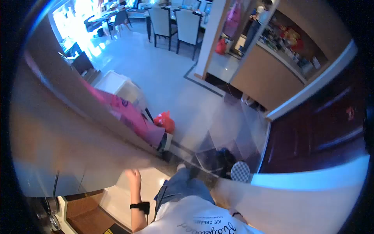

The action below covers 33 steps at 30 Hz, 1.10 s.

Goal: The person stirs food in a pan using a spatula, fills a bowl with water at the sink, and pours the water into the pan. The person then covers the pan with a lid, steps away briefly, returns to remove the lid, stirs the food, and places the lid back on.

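Note:
My left hand point(133, 177) hangs by my side over the pale floor, its fingers loosely curled in with nothing visible in them. A black band with a small block point(141, 207) circles that wrist. My right hand point(235, 212) is low beside my white T-shirt point(198, 214); a dark band shows at its wrist, and the fingers are hidden or smeared. My jeans point(187, 187) and one foot show below. Nearest to my left hand is a grey cabinet front point(78, 179), with an open brown compartment point(83, 212) under it.
A doorway threshold point(183, 158) lies ahead. A pink cloth point(136, 119), red bag point(165, 121) and white bin point(113, 82) stand left beyond it. Dark shoes point(224, 160) and a checkered round thing point(240, 171) are on the floor. A dark red door point(311, 132) is right; a person point(263, 17) stands farther back.

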Tool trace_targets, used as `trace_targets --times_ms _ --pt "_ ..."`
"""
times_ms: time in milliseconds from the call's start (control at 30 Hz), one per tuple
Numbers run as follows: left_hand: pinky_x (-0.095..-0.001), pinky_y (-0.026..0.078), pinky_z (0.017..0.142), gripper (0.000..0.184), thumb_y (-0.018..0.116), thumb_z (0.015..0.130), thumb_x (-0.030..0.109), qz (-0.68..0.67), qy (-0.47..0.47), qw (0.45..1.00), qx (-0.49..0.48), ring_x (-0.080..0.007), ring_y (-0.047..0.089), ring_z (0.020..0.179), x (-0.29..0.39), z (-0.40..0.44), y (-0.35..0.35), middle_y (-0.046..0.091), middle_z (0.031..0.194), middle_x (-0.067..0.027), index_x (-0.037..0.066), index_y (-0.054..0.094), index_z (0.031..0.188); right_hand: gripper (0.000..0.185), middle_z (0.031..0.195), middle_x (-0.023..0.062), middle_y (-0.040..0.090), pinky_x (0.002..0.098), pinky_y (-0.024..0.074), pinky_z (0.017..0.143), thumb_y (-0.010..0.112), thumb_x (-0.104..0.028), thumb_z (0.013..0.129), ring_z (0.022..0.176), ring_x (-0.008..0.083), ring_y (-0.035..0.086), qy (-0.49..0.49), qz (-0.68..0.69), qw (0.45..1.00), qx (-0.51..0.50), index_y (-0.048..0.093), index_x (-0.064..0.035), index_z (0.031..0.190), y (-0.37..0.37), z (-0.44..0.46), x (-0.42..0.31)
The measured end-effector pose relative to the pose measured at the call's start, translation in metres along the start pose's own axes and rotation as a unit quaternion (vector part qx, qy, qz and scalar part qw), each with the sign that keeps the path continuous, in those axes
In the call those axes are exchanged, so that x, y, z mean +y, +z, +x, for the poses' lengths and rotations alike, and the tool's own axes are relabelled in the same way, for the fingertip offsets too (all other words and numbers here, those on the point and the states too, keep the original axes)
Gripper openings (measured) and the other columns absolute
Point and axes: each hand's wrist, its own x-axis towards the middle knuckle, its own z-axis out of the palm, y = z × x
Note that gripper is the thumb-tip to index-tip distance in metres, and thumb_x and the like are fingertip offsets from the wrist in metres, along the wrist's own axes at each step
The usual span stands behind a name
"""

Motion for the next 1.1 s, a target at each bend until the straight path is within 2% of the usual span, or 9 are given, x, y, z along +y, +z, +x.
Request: trace_targets --times_ms 67,267,367,633,733,833,900,967,1100 --pt "-0.0413 0.039 0.085 0.027 0.049 0.078 0.014 0.050 0.037 0.998 0.001 -0.0352 0.053 0.094 -0.090 -0.005 0.062 0.059 0.098 -0.0192 -0.001 0.060 0.099 0.028 0.082 0.0074 0.061 0.0301 0.0448 0.056 0.043 -0.023 0.083 0.069 0.0170 0.057 0.016 0.040 0.999 0.012 0.055 -0.0036 0.098 0.010 -0.010 -0.054" --pt "-0.0389 0.041 0.075 0.026 0.051 0.078 0.018 -0.028 -0.363 0.873 -0.324 -0.0312 0.054 0.084 -0.174 -0.107 0.141 0.060 0.092 -0.0148 0.003 0.060 0.098 0.033 0.090 0.0155 0.059 0.0350 0.0500 0.069 0.042 -0.026 0.085 0.079 0.0251 0.059 -0.121 -0.024 0.992 -0.022 0.049 -0.0016 0.106 0.027 0.074 -0.263" --pt "-0.0377 0.042 0.071 0.026 0.053 0.077 0.020 -0.086 -0.472 0.793 -0.375 -0.0291 0.055 0.079 -0.137 -0.110 0.187 0.060 0.089 -0.0125 0.005 0.059 0.097 0.034 0.089 0.0130 0.060 0.0328 0.0476 0.069 0.044 -0.029 0.085 0.079 0.0236 0.058 -0.093 -0.038 0.985 -0.138 0.051 -0.0032 0.106 0.027 0.104 -0.385" --pt "-0.0346 0.045 0.058 0.025 0.057 0.076 0.025 -0.274 -0.592 0.695 -0.304 -0.0237 0.056 0.066 0.010 0.030 0.340 0.062 0.081 -0.0066 0.011 0.059 0.096 0.024 0.077 0.0124 0.060 0.0338 0.0492 0.062 0.044 -0.019 0.082 0.067 0.0231 0.059 -0.041 -0.242 0.969 -0.001 0.053 -0.0008 0.094 0.068 0.159 -0.747" --pt "-0.0355 0.048 0.058 0.025 0.056 0.077 0.027 -0.347 -0.561 0.718 -0.221 -0.0178 0.060 0.068 0.042 0.124 0.325 0.062 0.078 -0.0044 0.011 0.060 0.095 0.023 0.076 0.0116 0.060 0.0342 0.0484 0.057 0.044 -0.020 0.082 0.063 0.0221 0.058 -0.101 -0.395 0.913 -0.015 0.055 -0.0016 0.090 0.133 0.174 -0.905" --pt "-0.0367 0.047 0.075 0.032 0.049 0.079 0.029 -0.092 -0.456 0.876 -0.129 -0.0298 0.060 0.085 0.063 0.224 0.321 0.061 0.095 -0.0192 0.002 0.064 0.085 0.023 0.077 0.0100 0.060 0.0326 0.0465 0.052 0.045 -0.021 0.081 0.065 0.0200 0.057 -0.304 -0.373 0.876 -0.034 0.058 -0.0022 0.087 0.247 0.218 -1.053" --pt "-0.0378 0.045 0.079 0.032 0.049 0.079 0.030 -0.243 -0.475 0.842 -0.080 -0.0303 0.058 0.091 0.033 0.279 0.361 0.060 0.100 -0.0162 0.005 0.063 0.093 0.023 0.067 0.0063 0.058 0.0280 0.0449 0.049 0.044 -0.022 0.084 0.055 0.0165 0.056 -0.381 -0.283 0.873 -0.115 0.056 -0.0035 0.089 0.346 0.145 -1.133" --pt "-0.0384 0.044 0.083 0.033 0.049 0.081 0.030 -0.114 -0.419 0.856 -0.279 -0.0299 0.055 0.097 0.038 0.349 0.381 0.057 0.107 -0.0181 0.005 0.061 0.098 0.019 0.071 0.0051 0.059 0.0280 0.0478 0.055 0.045 -0.016 0.084 0.061 0.0141 0.056 -0.455 -0.323 0.808 -0.189 0.056 -0.0029 0.092 0.423 0.142 -1.198" --pt "-0.0391 0.044 0.082 0.033 0.047 0.082 0.030 -0.111 -0.380 0.878 -0.270 -0.0307 0.055 0.096 0.043 0.588 0.411 0.057 0.104 -0.0191 0.003 0.058 0.100 0.021 0.065 0.0040 0.056 0.0250 0.0438 0.052 0.046 -0.019 0.085 0.057 0.0120 0.054 -0.469 -0.369 0.781 -0.184 0.059 -0.0036 0.086 0.525 0.156 -1.278"
